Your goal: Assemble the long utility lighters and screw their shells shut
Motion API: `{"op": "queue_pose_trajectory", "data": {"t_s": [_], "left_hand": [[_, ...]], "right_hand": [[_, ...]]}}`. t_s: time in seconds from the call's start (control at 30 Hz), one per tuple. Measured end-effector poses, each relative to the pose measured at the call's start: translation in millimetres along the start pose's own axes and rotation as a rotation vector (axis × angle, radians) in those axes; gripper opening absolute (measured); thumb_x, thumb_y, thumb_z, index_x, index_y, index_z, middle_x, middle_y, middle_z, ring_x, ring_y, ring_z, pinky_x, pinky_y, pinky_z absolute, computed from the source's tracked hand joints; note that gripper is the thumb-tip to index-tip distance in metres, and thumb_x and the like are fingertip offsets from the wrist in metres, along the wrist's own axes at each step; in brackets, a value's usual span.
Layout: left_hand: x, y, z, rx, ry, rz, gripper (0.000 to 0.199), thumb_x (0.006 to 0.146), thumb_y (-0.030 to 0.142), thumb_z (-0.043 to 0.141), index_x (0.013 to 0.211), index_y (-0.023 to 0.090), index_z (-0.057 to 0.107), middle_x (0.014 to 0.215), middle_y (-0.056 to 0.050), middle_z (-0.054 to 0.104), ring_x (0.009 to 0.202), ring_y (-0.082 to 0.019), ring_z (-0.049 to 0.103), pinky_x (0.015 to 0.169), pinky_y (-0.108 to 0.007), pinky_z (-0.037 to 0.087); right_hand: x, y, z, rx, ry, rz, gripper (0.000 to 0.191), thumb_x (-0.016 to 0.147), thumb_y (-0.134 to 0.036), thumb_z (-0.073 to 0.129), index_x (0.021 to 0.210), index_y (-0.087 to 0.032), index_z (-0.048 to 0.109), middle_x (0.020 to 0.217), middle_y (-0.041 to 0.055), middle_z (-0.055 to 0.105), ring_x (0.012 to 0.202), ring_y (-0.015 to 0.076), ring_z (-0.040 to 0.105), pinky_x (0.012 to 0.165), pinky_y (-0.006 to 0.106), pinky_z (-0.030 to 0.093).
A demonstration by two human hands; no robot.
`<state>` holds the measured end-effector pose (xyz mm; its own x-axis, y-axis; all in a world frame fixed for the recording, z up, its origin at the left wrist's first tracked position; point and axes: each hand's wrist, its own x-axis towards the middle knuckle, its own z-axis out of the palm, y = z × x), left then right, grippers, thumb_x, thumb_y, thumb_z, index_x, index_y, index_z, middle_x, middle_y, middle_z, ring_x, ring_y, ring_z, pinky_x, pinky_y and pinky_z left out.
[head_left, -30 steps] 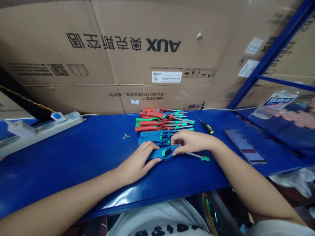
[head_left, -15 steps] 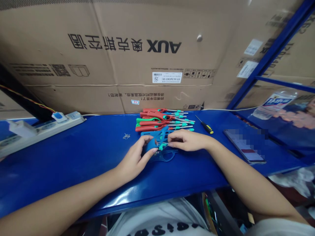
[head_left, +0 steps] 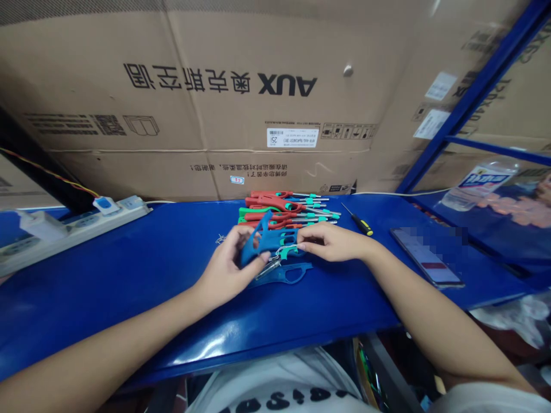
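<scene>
My left hand (head_left: 232, 267) grips a blue plastic shell (head_left: 253, 248) shaped like a lighter handle, fingers behind it and thumb in front. A thin white wire (head_left: 284, 250) and a small teal part (head_left: 289, 253) hang by the shell. My right hand (head_left: 325, 242) pinches the wire's end between thumb and fingertips. Under the thumb of my left hand a slim metallic piece (head_left: 267, 268) shows. Another blue shell half (head_left: 288, 275) lies on the table just below. Behind the hands are several red lighters (head_left: 275, 201) with metal tubes and teal parts, and a green one (head_left: 258, 211).
A yellow and black screwdriver (head_left: 361, 223) and a phone (head_left: 426, 256) lie to the right on the blue table (head_left: 142, 287). Small pins (head_left: 220, 239) sit by my left hand. A power strip (head_left: 81, 229) is at left, cardboard (head_left: 232, 120) behind, a plastic bottle (head_left: 480, 182) at right.
The held blue shell has turned and shifted left in my left hand, showing the metallic piece and wire more. My right hand has moved slightly up, still pinching.
</scene>
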<state>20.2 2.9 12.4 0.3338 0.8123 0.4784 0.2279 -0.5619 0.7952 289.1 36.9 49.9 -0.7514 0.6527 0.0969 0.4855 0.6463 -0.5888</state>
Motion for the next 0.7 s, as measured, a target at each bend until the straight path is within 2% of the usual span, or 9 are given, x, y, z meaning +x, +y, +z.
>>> {"op": "queue_pose_trajectory", "data": {"t_s": [0.13, 0.23, 0.33, 0.53, 0.7], "left_hand": [[-1, -1, -1.5, 0.277, -0.182, -0.051, 0.037, 0.080, 0.040, 0.078, 0.105, 0.021, 0.058, 0.096, -0.001, 0.062, 0.084, -0.018, 0.060, 0.079, -0.031, 0.048], [-1, -4, 0.4, 0.342, -0.266, -0.033, 0.024, 0.085, 0.040, 0.072, 0.091, 0.019, 0.063, 0.094, -0.003, 0.061, 0.087, -0.020, 0.060, 0.080, -0.032, 0.048], [-1, -5, 1.4, 0.340, -0.291, -0.038, 0.017, 0.090, 0.034, 0.064, 0.085, 0.018, 0.063, 0.090, -0.003, 0.061, 0.085, -0.019, 0.060, 0.080, -0.031, 0.047], [3, 0, -5.2, 0.333, -0.332, -0.096, 0.021, 0.096, 0.037, 0.055, 0.091, 0.018, 0.063, 0.085, -0.002, 0.067, 0.075, -0.018, 0.061, 0.070, -0.028, 0.045], [12, 6, -16.5, 0.379, -0.370, -0.077, 0.021, 0.095, 0.037, 0.054, 0.096, 0.019, 0.065, 0.092, -0.004, 0.070, 0.082, -0.021, 0.063, 0.074, -0.030, 0.046]], "right_hand": [[1, -2, 0, 0.008, 0.031, -0.020, 0.023, 0.099, -0.033, 0.048, 0.083, -0.018, 0.055, 0.074, -0.0008, 0.054, 0.067, 0.0124, 0.046, 0.064, 0.025, 0.037], [1, -6, 0, 0.038, 0.067, -0.017, 0.024, 0.099, -0.035, 0.049, 0.084, -0.018, 0.056, 0.074, -0.0006, 0.055, 0.066, 0.0125, 0.047, 0.063, 0.025, 0.038], [1, -8, 1, 0.064, 0.082, -0.011, 0.026, 0.099, -0.036, 0.049, 0.083, -0.018, 0.056, 0.073, -0.0004, 0.055, 0.066, 0.0126, 0.047, 0.063, 0.025, 0.038], [-2, -3, -3, 0.006, 0.108, -0.032, 0.026, 0.098, -0.036, 0.051, 0.084, -0.017, 0.059, 0.077, 0.0017, 0.059, 0.069, 0.0134, 0.050, 0.067, 0.026, 0.041], [-5, 4, -10, -0.011, 0.086, -0.042, 0.026, 0.097, -0.035, 0.052, 0.082, -0.016, 0.060, 0.075, 0.0015, 0.059, 0.068, 0.0130, 0.049, 0.065, 0.025, 0.040]]}}
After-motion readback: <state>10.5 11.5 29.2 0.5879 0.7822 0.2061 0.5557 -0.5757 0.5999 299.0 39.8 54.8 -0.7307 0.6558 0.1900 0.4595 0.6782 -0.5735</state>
